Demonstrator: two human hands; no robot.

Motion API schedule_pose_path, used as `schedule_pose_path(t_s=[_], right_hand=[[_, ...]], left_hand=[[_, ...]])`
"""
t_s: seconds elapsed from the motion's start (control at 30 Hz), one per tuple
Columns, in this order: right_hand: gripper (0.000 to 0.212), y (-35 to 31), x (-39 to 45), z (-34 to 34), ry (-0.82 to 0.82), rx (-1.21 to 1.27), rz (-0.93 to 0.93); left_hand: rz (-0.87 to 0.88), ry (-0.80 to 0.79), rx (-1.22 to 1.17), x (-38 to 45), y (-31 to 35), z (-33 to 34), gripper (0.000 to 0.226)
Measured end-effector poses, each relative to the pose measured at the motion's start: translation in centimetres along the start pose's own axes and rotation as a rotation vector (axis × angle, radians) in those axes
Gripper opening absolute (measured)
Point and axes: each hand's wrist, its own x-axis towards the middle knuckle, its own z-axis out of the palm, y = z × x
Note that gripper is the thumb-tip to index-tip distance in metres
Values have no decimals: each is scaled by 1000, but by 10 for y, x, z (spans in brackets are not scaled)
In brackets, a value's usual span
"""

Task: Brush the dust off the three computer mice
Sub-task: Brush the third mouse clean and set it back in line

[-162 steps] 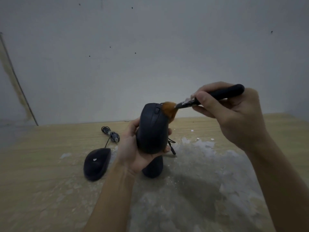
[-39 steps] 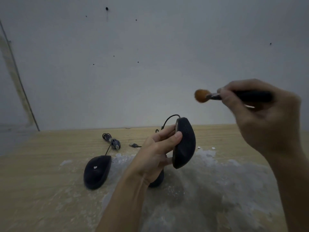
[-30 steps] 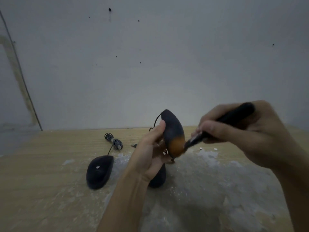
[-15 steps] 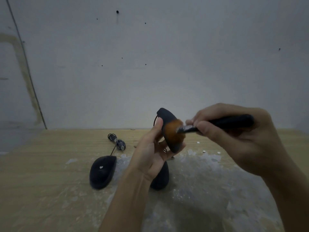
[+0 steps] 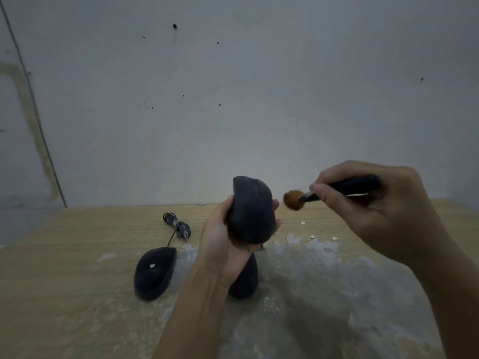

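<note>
My left hand (image 5: pixel 220 244) holds a black computer mouse (image 5: pixel 251 211) upright above the table, its top side facing me. My right hand (image 5: pixel 381 211) grips a black-handled brush (image 5: pixel 334 191); the orange bristles hang just right of the held mouse, a small gap apart. A second black mouse (image 5: pixel 154 272) lies flat on the table to the left, a white speck on its back, its cable ending in a bundled coil (image 5: pixel 177 225). A third black mouse (image 5: pixel 245 278) rests on the table, mostly hidden behind my left wrist.
The wooden table (image 5: pixel 51 294) carries a patch of whitish dust and flakes (image 5: pixel 324 275) in the middle and right. A plain grey wall (image 5: pixel 233 99) rises directly behind the table's far edge.
The held mouse has turned from edge-on so its top faces me. The brush has come off its surface and now sits a little to its right.
</note>
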Motion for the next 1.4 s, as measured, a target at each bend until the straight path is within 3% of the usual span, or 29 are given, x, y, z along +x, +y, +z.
schedule_pose_path(t_s=[0.07,0.13,0.2,0.3,0.4,0.5,0.73,0.8,0.93,1.1,1.3,1.4], right_hand=[[14,-3,-1,-2,-47,205,34],[16,-6,-2,2,-215,410,107],[15,-2,-3,8,-285,358,152],[14,4,-2,10,-110,181,110],[16,-1,-2,8,8,419,89],[15,-11,-2,15,-11,529,30],[17,-5,-2,8,-273,245,71],[19,-3,-2,-2,-265,188,68],[18,-9,0,-2,-178,323,-8],[8,-9,-4,12,-367,192,69],[14,-16,-1,9,-202,350,-11],[8,-15,-3,18,-380,249,73]], left_hand=[[-2,16,24,2,-2,0,39],[-6,13,27,3,-4,1,43],[3,19,31,2,-4,0,45],[25,50,-9,2,1,-3,42],[37,71,-68,1,4,-3,38],[23,47,-22,1,3,-2,41],[28,107,-15,1,-2,1,43],[40,119,-27,2,-3,2,43],[44,120,-11,1,-3,5,36],[67,169,15,0,-1,4,44],[55,157,4,-3,0,9,38],[50,175,65,-5,-1,9,39]])
